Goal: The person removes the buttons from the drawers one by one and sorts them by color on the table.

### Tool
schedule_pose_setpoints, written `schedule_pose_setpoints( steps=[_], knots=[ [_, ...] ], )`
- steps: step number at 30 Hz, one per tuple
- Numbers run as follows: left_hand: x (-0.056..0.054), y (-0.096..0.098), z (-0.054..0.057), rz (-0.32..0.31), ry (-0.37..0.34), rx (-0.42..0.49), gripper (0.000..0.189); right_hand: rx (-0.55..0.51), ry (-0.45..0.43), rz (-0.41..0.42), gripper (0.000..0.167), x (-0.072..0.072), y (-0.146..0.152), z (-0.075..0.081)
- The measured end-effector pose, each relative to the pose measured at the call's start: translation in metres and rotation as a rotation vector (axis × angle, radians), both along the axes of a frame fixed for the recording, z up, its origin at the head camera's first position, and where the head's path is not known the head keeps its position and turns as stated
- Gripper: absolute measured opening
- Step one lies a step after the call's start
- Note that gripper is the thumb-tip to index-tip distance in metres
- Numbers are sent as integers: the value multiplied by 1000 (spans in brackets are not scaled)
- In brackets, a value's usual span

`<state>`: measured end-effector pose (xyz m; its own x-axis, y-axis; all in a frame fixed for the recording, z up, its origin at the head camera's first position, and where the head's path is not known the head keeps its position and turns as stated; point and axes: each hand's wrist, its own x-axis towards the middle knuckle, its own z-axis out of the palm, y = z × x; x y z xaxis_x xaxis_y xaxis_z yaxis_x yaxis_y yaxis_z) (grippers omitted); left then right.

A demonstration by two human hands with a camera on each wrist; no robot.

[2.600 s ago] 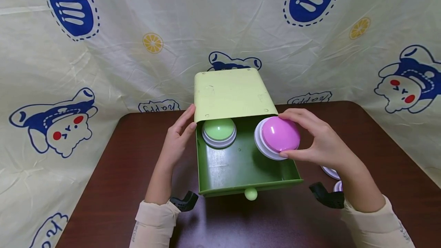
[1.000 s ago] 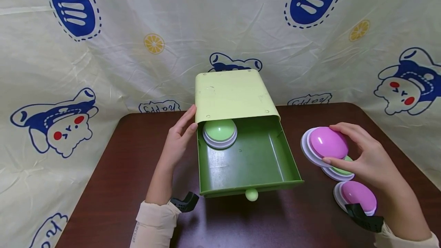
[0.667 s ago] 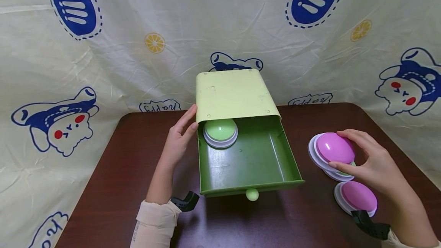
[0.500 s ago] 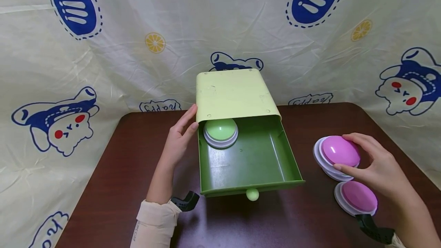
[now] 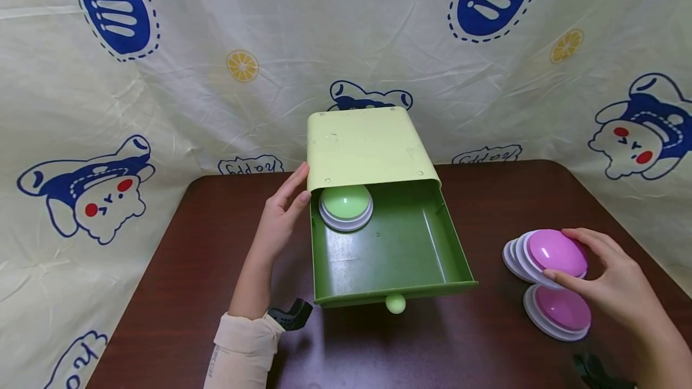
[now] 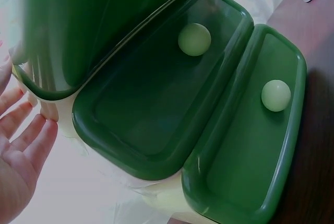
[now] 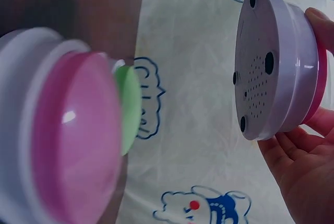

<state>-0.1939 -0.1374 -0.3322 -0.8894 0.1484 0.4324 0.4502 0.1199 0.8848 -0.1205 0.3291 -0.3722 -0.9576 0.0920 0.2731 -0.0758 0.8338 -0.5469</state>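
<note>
My right hand (image 5: pixel 616 275) grips a round push button (image 5: pixel 557 254) with a pink dome and white base, held above the table at the right. In the right wrist view the underside of that push button (image 7: pixel 261 72) shows small holes and dark feet. Below it, a second pink push button (image 5: pixel 563 308) lies on the table, with a green push button (image 7: pixel 130 106) mostly hidden in the head view. My left hand (image 5: pixel 278 221) rests its extended fingers against the side of a pale-green cabinet (image 5: pixel 370 146). Its pulled-out drawer (image 5: pixel 400 251) holds another green push button (image 5: pixel 346 204).
Two more drawer fronts, one middle (image 6: pixel 151 104) and one lower (image 6: pixel 240 145), are pushed in below the pulled-out drawer. A round knob (image 5: pixel 396 304) sticks out at the front. The dark wooden table (image 5: pixel 216 245) meets a printed cloth (image 5: pixel 189 65) behind.
My right hand has carried the pink push button from above the drawer rightward, then lower, over the green push button on the table. My left hand stays at the cabinet's side.
</note>
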Motion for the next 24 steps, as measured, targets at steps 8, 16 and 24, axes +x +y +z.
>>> schedule_pose_setpoints(
  steps=[8,16,24],
  knots=[
    [0,-1,0,-2,-5,2,45,-31,-19,-54,78,7,15,-18],
    [-1,-1,-1,-3,-6,-2,45,-37,-23,-138,77,13,28,-34],
    [-1,-1,-2,-1,-4,-2,45,1,11,-165,74,18,46,-47]
  ],
)
